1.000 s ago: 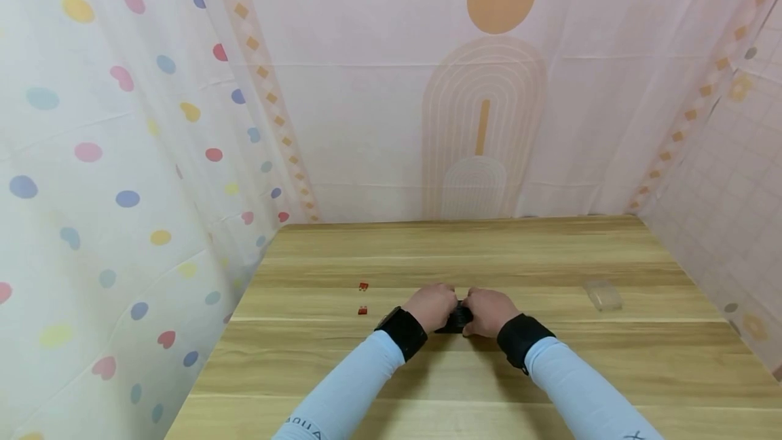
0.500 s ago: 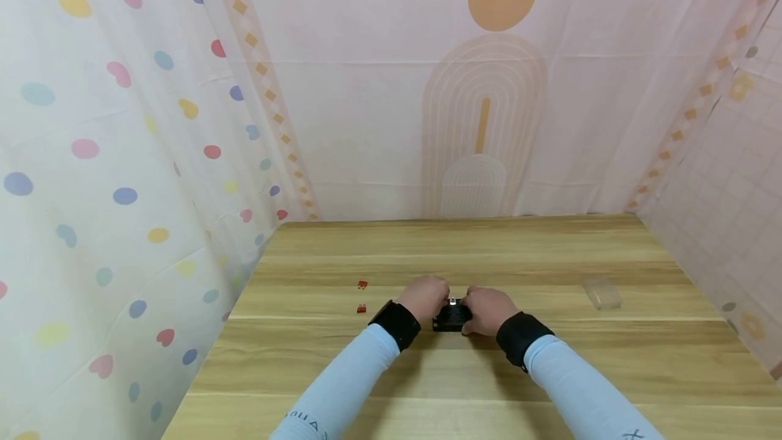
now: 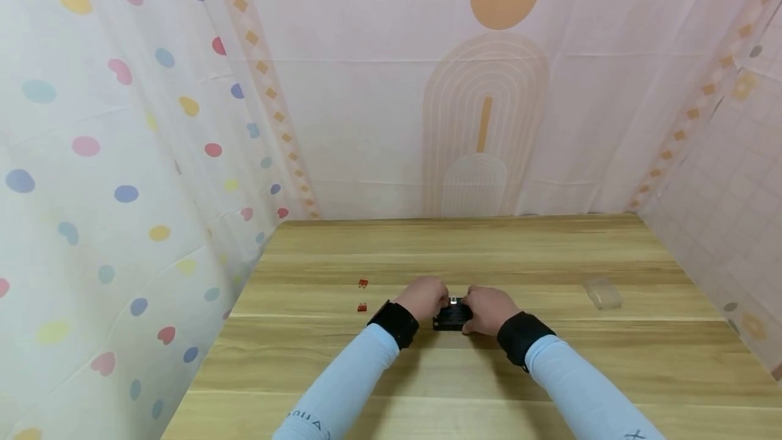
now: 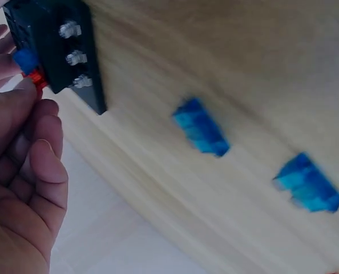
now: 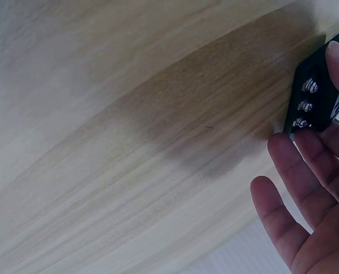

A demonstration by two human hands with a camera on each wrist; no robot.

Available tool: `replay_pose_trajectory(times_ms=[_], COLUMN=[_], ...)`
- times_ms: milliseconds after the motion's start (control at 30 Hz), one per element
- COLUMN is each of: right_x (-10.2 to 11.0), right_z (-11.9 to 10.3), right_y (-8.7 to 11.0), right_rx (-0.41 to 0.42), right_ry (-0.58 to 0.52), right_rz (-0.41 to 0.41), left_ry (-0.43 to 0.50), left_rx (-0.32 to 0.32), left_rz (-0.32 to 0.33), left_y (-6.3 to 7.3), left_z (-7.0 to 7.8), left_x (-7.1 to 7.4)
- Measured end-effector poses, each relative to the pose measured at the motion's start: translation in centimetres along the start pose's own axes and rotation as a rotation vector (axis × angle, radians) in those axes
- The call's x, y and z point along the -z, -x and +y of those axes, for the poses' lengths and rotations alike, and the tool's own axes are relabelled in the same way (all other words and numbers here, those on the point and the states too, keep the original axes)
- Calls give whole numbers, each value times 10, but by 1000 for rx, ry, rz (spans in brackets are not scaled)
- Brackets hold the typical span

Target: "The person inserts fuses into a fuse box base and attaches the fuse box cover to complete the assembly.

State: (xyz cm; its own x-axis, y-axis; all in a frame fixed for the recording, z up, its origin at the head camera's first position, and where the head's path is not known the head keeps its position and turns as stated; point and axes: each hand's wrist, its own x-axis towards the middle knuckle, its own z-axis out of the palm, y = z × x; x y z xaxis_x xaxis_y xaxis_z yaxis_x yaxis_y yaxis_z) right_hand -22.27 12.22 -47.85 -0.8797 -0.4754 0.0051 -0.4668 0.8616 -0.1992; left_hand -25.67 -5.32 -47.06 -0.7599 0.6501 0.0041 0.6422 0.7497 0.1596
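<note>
A black fuse block (image 3: 451,316) with silver screw terminals lies on the table between the hands. My right hand (image 3: 491,311) grips its right end; in the right wrist view, the thumb and fingers hold the fuse block (image 5: 318,97). My left hand (image 3: 423,297) is at the block's left side. In the left wrist view, its thumb and fingertips pinch a small red blade fuse (image 4: 37,80), partly hidden, against the block. A blue piece (image 4: 25,60) shows right beside it. Two loose blade fuses (image 3: 363,283) (image 3: 362,307) lie left of the left hand, red here but blue in the left wrist view.
A clear plastic cover (image 3: 603,293) lies to the right on the wooden table (image 3: 519,243). Patterned curtains (image 3: 366,87) hang behind the table and at both sides. A sliver of red (image 4: 335,273) shows at the left wrist view's bottom edge.
Over the first half second the left hand shifts slightly left, uncovering more of the block and a white part at its far edge. The right hand stays in place. Little has moved since.
</note>
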Motion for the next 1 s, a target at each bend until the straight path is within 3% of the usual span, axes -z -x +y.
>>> replay_pose_trajectory(times_ms=[267,700,867,1000], right_x=[0,1,1,0], right_z=[1,0,-1,-1], right_y=[0,1,1,1], right_rx=[9,10,-11,-27], right_ry=[-7,-1,-13,-14], right_rz=[-4,-23,-24,-25], left_ry=[42,-24,-34,11], left_rx=[-20,-9,-13,24], left_rz=[22,-30,-17,-13], left_y=[1,-2,-2,2], left_z=[-4,-3,-10,-20], left_x=[-1,5,4,4])
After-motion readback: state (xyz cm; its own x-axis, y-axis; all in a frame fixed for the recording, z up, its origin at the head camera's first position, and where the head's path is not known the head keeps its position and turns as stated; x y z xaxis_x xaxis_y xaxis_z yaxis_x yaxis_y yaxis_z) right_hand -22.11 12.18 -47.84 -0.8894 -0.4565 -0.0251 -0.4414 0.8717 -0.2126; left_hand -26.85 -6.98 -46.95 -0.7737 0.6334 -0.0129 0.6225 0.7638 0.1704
